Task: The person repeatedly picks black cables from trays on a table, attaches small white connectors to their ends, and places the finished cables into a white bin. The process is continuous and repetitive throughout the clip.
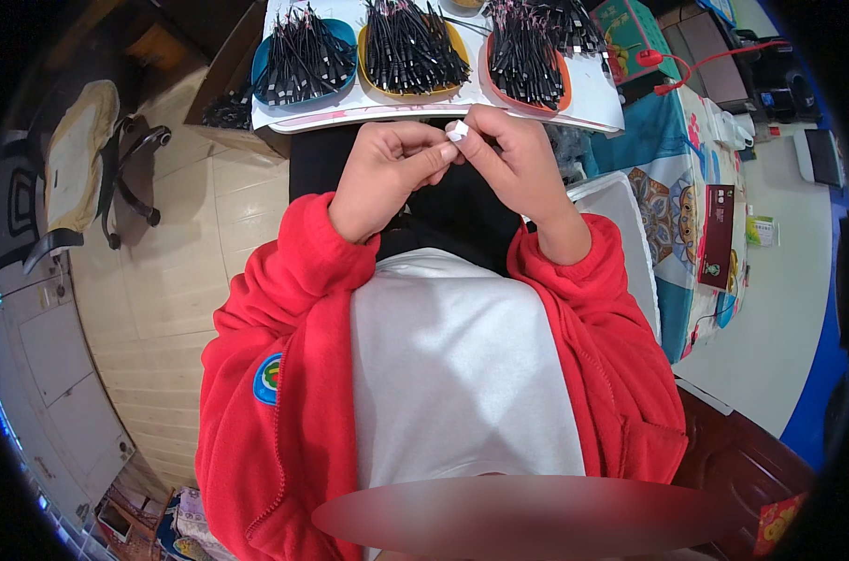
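My hands meet just in front of the white tabletop's near edge. My right hand (513, 154) is closed, with a small white piece (457, 131) at its thumb and fingertips; I cannot tell whether it is a label or tape. My left hand (387, 173) is closed in a pinch right beside it, its fingertips touching the right hand's. Whatever the left fingers hold is too small to make out. Beyond them, short black cables with metal plugs fill a blue tray (348, 93), a yellow tray (366, 82) and an orange-red tray (566, 89).
The white table (387, 116) carries the trays and more black cables (574, 28). A cardboard box (265, 140) stands at its left, a white bin (620, 201) at my right. Farther right is a cloth-covered table (663, 206) with a green box (630, 42). An office chair (83, 154) stands left.
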Demonstrator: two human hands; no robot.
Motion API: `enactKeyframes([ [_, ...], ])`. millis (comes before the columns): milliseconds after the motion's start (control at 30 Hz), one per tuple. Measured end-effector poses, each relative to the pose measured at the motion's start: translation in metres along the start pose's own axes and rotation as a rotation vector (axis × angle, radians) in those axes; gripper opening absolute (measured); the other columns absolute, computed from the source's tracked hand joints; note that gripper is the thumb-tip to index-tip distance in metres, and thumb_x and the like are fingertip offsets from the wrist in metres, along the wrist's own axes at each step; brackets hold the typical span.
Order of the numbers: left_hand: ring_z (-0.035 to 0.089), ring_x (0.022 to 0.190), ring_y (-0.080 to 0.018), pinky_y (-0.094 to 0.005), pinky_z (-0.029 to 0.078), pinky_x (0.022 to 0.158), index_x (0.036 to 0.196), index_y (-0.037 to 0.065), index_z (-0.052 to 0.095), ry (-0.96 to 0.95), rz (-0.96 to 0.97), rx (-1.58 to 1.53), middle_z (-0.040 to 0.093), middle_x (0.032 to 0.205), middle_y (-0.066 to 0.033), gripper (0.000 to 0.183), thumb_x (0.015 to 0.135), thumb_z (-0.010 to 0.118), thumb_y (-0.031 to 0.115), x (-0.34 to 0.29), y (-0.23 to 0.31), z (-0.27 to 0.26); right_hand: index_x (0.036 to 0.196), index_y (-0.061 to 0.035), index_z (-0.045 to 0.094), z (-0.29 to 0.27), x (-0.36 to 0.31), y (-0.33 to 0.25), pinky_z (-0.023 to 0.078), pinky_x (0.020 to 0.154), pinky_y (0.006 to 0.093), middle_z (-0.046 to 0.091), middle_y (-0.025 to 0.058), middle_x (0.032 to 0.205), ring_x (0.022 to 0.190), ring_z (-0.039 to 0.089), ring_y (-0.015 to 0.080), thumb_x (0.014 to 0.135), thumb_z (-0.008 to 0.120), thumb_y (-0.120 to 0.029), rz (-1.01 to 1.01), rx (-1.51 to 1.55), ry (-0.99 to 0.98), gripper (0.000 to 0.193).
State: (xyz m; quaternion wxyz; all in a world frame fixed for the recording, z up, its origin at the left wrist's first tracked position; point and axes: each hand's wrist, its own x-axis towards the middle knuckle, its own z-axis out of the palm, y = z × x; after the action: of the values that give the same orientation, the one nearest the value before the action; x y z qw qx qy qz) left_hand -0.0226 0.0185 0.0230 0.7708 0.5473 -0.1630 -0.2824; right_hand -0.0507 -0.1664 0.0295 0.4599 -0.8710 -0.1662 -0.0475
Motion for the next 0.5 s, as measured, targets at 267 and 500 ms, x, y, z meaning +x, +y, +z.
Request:
enactKeyframes([
  [267, 0.038, 0.051, -0.0023, -0.0173, 0.026, 0.046, 0.087, -0.004, 0.066, -0.088, -0.097, -0.046, 0.053, 0.062, 0.0014, 0.016, 0.087, 0.062, 0.011, -0.001, 0.01, -0.016, 0.091, -0.0011, 0.058, -0.032, -0.004, 0.001, 0.038, 0.057, 0.0206, 0.054, -0.0004, 0.074, 0.066, 0.048, 0.0059, 0.091, 0.055, -0.012, 0.121, 0.239, 0.227, 0.012],
  [500, 0.041, 0.051, -0.0038, -0.0184, 0.028, 0.046, 0.087, -0.004, 0.067, -0.216, -0.17, -0.036, 0.055, 0.061, -0.0002, 0.014, 0.086, 0.062, 0.009, -0.003, 0.012, -0.013, 0.103, -0.0034, 0.062, -0.036, -0.015, -0.016, 0.047, 0.068, 0.0295, 0.06, 0.0101, 0.098, 0.08, 0.059, 0.0214, 0.069, 0.072, -0.003, -0.274, -0.209, 0.021, 0.035],
])
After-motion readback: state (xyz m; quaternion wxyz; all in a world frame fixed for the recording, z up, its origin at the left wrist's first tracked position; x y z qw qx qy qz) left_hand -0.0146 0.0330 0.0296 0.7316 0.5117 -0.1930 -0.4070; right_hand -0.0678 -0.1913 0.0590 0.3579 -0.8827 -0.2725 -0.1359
